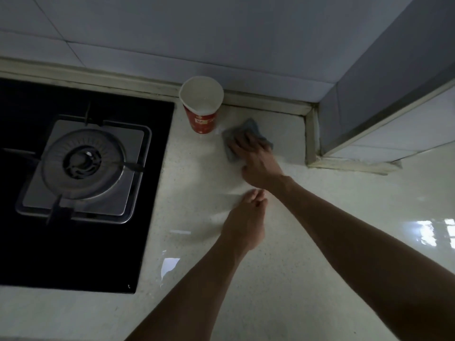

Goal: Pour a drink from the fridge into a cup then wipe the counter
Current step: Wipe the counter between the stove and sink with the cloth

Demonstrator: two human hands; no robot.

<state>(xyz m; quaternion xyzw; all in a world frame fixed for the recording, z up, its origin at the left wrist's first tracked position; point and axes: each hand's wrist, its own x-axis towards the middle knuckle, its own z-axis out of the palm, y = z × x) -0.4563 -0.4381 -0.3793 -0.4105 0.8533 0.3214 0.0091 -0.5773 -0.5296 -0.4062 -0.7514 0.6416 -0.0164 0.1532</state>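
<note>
Head view: right grip [256, 158] flat, pressing crumpled grey cloth [249, 126] beside red cup [203, 120]; left grip [246, 219] relaxed, empty.

Pale speckled stone counter [283, 279] bears 1 upright red paper cup [203, 121], 1 grey cloth [251, 126] just beside it, 1 black glass hob [29, 242].

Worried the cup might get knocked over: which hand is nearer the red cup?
Right. The right hand presses the grey cloth just right of the red cup; the left hand is farther off, toward the person, holding nothing.
</note>
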